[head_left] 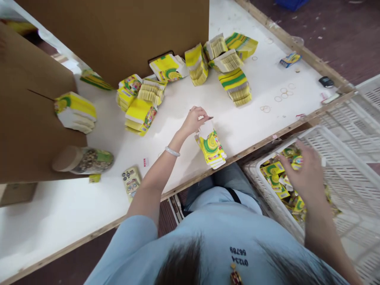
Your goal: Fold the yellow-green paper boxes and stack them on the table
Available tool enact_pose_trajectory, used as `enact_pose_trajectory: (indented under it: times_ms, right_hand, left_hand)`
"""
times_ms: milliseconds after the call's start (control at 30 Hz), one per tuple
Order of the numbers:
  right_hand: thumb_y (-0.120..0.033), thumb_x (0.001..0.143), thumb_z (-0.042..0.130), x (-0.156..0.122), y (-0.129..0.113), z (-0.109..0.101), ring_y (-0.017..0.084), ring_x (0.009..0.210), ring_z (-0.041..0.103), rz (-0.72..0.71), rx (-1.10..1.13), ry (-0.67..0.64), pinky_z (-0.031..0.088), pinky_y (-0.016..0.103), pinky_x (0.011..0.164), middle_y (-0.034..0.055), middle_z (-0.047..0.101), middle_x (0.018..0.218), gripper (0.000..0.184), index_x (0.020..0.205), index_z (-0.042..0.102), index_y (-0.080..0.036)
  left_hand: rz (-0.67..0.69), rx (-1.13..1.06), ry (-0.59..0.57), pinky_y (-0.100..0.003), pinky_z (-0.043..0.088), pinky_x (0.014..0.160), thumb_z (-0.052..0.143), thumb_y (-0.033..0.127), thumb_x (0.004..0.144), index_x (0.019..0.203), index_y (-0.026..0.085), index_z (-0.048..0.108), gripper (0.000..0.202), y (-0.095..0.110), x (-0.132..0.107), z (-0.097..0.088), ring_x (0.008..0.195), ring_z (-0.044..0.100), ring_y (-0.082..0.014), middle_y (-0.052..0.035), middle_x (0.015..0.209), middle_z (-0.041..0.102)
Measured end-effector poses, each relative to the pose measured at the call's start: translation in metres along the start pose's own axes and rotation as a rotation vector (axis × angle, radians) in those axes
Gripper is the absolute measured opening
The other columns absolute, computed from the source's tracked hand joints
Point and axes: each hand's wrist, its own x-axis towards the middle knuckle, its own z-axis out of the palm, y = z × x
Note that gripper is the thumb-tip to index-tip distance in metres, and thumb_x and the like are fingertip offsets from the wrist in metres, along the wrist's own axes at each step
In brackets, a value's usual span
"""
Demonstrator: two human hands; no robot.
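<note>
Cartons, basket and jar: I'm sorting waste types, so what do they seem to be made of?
Cartons: likely thin card, smooth printed faces, plain white flaps.
Basket: probably hard plastic, matt white, with moulded slots.
Jar: smooth, clear plastic or glass, as its contents show through; can't tell which.

The left hand [196,120] reaches in over the table [261,126]'s near edge, thumb and fingertips pinched together, while the right hand [308,170], blurred, hangs outside that edge, fingers parted.

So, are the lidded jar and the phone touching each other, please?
Apart: the head view shows a strip of white tabletop between the jar and the phone.
</note>
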Motion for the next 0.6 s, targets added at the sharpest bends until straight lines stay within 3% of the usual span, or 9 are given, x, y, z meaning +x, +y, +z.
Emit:
enact_pose_trajectory:
  times_ms: [100,167,233,333,433,500,567,600]
  right_hand:
    - [-0.053,0.097,0.057,0.019,-0.049,0.044,0.036,0.129,0.059,-0.162,0.245,0.033,0.046,0.060,0.111,0.0184,0.065,0.136,0.057,0.144,0.052,-0.020]
    - [-0.048,0.100,0.055,0.033,-0.087,0.071,0.034,0.135,0.056,-0.254,0.365,0.099,0.045,0.059,0.114,0.0183,0.063,0.140,0.055,0.147,0.048,-0.020]
    - [-0.050,0.101,0.053,0.044,-0.124,0.093,0.034,0.137,0.055,-0.316,0.437,0.146,0.043,0.061,0.115,0.0187,0.061,0.142,0.059,0.150,0.042,-0.021]
    - [-0.052,0.101,0.052,0.051,-0.164,0.110,0.031,0.118,0.066,-0.352,0.518,0.143,0.052,0.055,0.106,0.0173,0.068,0.127,0.056,0.147,0.044,-0.021]
    - [-0.047,0.103,0.052,0.048,-0.176,0.108,0.026,0.096,0.071,-0.383,0.599,0.142,0.060,0.041,0.087,0.0134,0.072,0.108,0.039,0.133,0.055,-0.022]
    - [-0.043,0.104,0.050,0.042,-0.172,0.102,0.025,0.090,0.071,-0.406,0.618,0.152,0.060,0.037,0.081,0.0117,0.072,0.102,0.032,0.127,0.057,-0.021]
    - [-0.039,0.106,0.045,0.035,-0.164,0.094,0.024,0.086,0.071,-0.386,0.624,0.146,0.059,0.036,0.077,0.0104,0.072,0.099,0.030,0.127,0.056,-0.022]
    - [-0.037,0.107,0.041,0.031,-0.160,0.091,0.023,0.087,0.071,-0.367,0.631,0.140,0.059,0.036,0.078,0.0098,0.072,0.099,0.029,0.127,0.056,-0.022]
  left_hand:
    - [0.124,-0.021,0.155,-0.039,0.047,0.095,0.065,0.031,0.098,0.081,0.018,0.069,0.021,0.010,-0.011,-0.010,0.102,0.061,-0.0205,-0.0074,0.101,0.072]
    - [0.114,-0.074,0.288,-0.030,0.048,0.075,0.060,0.039,0.100,0.083,0.019,0.065,0.027,0.027,-0.022,-0.018,0.078,0.061,-0.0156,-0.0029,0.081,0.067]
    - [0.073,-0.145,0.397,-0.025,0.039,0.057,0.054,0.045,0.103,0.086,0.020,0.060,0.031,0.049,-0.035,-0.026,0.055,0.050,-0.0107,0.0044,0.062,0.052]
    - [0.033,-0.240,0.485,-0.024,0.030,0.047,0.053,0.050,0.102,0.088,0.022,0.055,0.032,0.085,-0.056,-0.037,0.045,0.040,-0.0078,0.0082,0.056,0.043]
    - [-0.010,-0.335,0.515,-0.022,0.029,0.043,0.053,0.054,0.102,0.086,0.022,0.054,0.035,0.110,-0.076,-0.043,0.042,0.041,-0.0069,0.0084,0.055,0.044]
    - [0.004,-0.424,0.514,-0.020,0.040,0.048,0.047,0.057,0.103,0.091,0.022,0.056,0.038,0.119,-0.090,-0.039,0.052,0.055,-0.0086,0.0042,0.065,0.057]
    - [0.100,-0.479,0.464,-0.027,0.057,0.072,0.047,0.064,0.099,0.112,0.023,0.059,0.045,0.124,-0.104,-0.025,0.093,0.072,-0.0180,-0.0076,0.103,0.071]
    - [0.160,-0.477,0.413,-0.036,0.059,0.090,0.051,0.069,0.096,0.128,0.024,0.056,0.055,0.126,-0.111,-0.014,0.120,0.066,-0.0255,-0.0140,0.129,0.066]
